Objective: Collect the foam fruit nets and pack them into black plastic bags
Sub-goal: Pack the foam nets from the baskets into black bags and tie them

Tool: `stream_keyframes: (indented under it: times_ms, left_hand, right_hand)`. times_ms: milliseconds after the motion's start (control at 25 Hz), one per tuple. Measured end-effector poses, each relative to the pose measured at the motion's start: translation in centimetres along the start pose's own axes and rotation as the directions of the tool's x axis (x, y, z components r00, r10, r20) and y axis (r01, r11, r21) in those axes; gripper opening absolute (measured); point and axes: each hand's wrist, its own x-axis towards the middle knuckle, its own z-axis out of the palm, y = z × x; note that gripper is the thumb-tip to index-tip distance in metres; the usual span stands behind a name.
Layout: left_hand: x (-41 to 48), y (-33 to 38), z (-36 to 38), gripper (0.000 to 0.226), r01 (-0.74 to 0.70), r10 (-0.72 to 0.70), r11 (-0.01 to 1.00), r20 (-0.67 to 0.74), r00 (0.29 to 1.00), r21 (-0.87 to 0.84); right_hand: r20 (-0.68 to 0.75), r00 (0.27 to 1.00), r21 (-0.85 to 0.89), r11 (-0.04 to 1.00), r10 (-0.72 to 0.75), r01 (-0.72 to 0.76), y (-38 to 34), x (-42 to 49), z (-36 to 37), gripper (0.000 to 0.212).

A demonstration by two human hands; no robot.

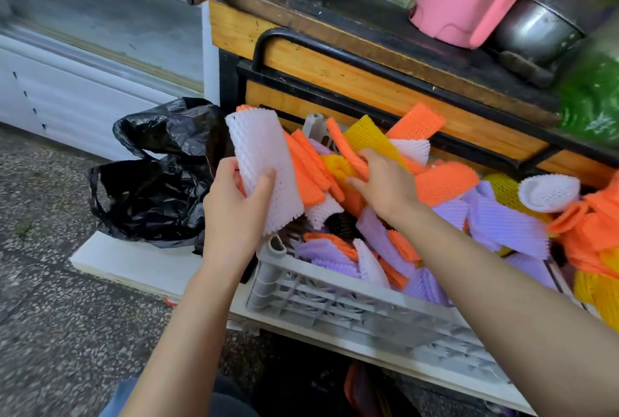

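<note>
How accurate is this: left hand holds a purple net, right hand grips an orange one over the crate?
No: the head view shows the left hand holding a white net, not purple. The right hand does grip an orange net over the crate.

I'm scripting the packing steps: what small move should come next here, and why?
Probably lift the orange net clear of the crate and add it to the white net in the left hand. The right hand pinches that orange net, and the black bag lies slumped beside the crate.
</note>
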Motion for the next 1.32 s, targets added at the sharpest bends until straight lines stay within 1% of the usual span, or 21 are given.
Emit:
stream_keyframes:
  times_ms: [40, 120, 240, 320, 360, 440, 520, 560, 640, 680, 720, 760, 800, 880, 960, 1000, 1040, 1120, 1160, 1240, 1320]
  left_hand:
    - [0.1, 0.0, 0.0, 0.016, 0.009, -0.009, 1.0, 0.005, 1.0, -0.011]
    - [0.2, 0.0, 0.0, 0.018, 0.028, -0.028, 0.999, 0.006, 1.0, -0.015]
    - [0.1, 0.1, 0.2, 0.018, 0.035, -0.035, 0.999, 0.005, 0.999, -0.005]
    - [-0.2, 0.1, 0.6, 0.018, 0.02, -0.02, 1.0, 0.018, 1.0, -0.01]
    - [-0.4, 0.2, 0.8, 0.019, 0.011, -0.01, 1.0, 0.032, 0.999, -0.018]
    - [-0.9, 0.4, 1.6, 0.019, -0.001, 0.006, 0.998, 0.092, 0.996, -0.058]
    - [-1.6, 0.9, 2.5, 0.022, 0.029, -0.004, 0.99, 0.178, 0.984, -0.14]
    - [-1.8, 1.1, 2.8, 0.029, 0.058, -0.008, 0.976, 0.23, 0.973, -0.21]
    - [-1.9, 0.7, 3.2, 0.06, 0.123, -0.004, 0.931, 0.329, 0.944, -0.343]
    - [-1.8, 0.5, 3.2, 0.076, 0.156, -0.011, 0.912, 0.359, 0.933, -0.38]
    - [-1.6, 0.2, 3.2, 0.086, 0.182, -0.019, 0.892, 0.366, 0.93, -0.415]
    - [-1.5, 0.2, 3.0, 0.089, 0.185, -0.028, 0.882, 0.342, 0.939, -0.434]
    - [-1.4, 0.3, 2.9, 0.088, 0.161, -0.026, 0.888, 0.303, 0.953, -0.43]
    - [-1.1, 0.5, 2.5, 0.08, 0.089, -0.011, 0.925, 0.209, 0.978, -0.368]
    - [-0.9, 0.8, 1.8, 0.07, 0.074, -0.032, 0.938, 0.127, 0.991, -0.339]
    - [-0.8, 0.9, 1.3, 0.064, 0.079, -0.051, 0.939, 0.091, 0.995, -0.334]
    - [-0.6, 0.9, 1.0, 0.058, 0.084, -0.068, 0.941, 0.06, 0.996, -0.329]
    - [-0.3, 0.8, 0.3, 0.049, 0.078, -0.077, 0.945, 0.017, 0.997, -0.318]
    - [-0.1, 0.7, 0.0, 0.047, 0.072, -0.073, 0.948, 0.008, 0.997, -0.309]
    - [0.3, 0.4, -0.4, 0.046, 0.064, -0.069, 0.958, -0.006, 0.998, -0.281]
    - [0.8, 0.0, -0.8, 0.045, 0.069, -0.077, 0.964, -0.018, 0.997, -0.257]
  right_hand:
    - [-0.032, 0.999, -0.028, 1.0, -0.002, 0.001, -0.1, 0.0, -0.3, 0.039]
    - [-0.094, 0.996, -0.023, 1.0, 0.008, -0.01, -0.2, -0.3, -1.3, 0.032]
    - [-0.219, 0.974, 0.104, 0.994, 0.057, -0.035, -0.4, -2.3, -3.6, 0.027]
    - [-0.312, 0.948, 0.207, 0.978, 0.07, -0.004, -0.9, -4.3, -5.4, 0.023]
    - [-0.33, 0.942, 0.25, 0.968, 0.063, 0.023, -1.4, -5.3, -6.0, 0.02]
    - [-0.305, 0.952, 0.301, 0.95, 0.019, 0.078, -2.6, -7.0, -6.3, 0.016]
    - [-0.258, 0.965, 0.315, 0.94, -0.048, 0.131, -3.7, -8.1, -5.7, 0.019]
    - [-0.241, 0.967, 0.305, 0.94, -0.08, 0.153, -4.1, -8.4, -5.3, 0.023]
    - [-0.19, 0.968, 0.292, 0.932, -0.162, 0.214, -4.4, -9.0, -4.7, 0.037]
    - [-0.136, 0.966, 0.292, 0.923, -0.221, 0.252, -4.4, -9.2, -4.7, 0.048]
    - [-0.066, 0.956, 0.287, 0.912, -0.285, 0.292, -4.3, -9.6, -4.8, 0.059]
    - [0.0, 0.938, 0.285, 0.899, -0.347, 0.332, -4.4, -10.0, -4.8, 0.068]
    - [0.041, 0.917, 0.301, 0.88, -0.398, 0.368, -4.4, -10.3, -4.9, 0.071]
    - [0.044, 0.895, 0.404, 0.827, -0.444, 0.39, -4.3, -10.7, -5.1, 0.061]
    - [-0.041, 0.909, 0.492, 0.784, -0.415, 0.379, -3.6, -9.9, -4.9, 0.042]
    - [-0.086, 0.926, 0.497, 0.79, -0.368, 0.36, -2.9, -8.9, -4.7, 0.036]
    - [-0.11, 0.945, 0.475, 0.819, -0.308, 0.323, -2.1, -7.7, -4.3, 0.035]
    - [-0.097, 0.974, 0.374, 0.899, -0.206, 0.228, -0.2, -4.5, -3.5, 0.045]
    - [-0.059, 0.986, 0.32, 0.932, -0.158, 0.169, 0.8, -2.8, -3.0, 0.051]
    - [0.031, 0.998, 0.257, 0.966, -0.051, 0.041, 2.4, 0.3, -2.0, 0.062]
    - [0.079, 0.996, 0.222, 0.974, 0.035, -0.051, 3.3, 2.6, -1.2, 0.067]
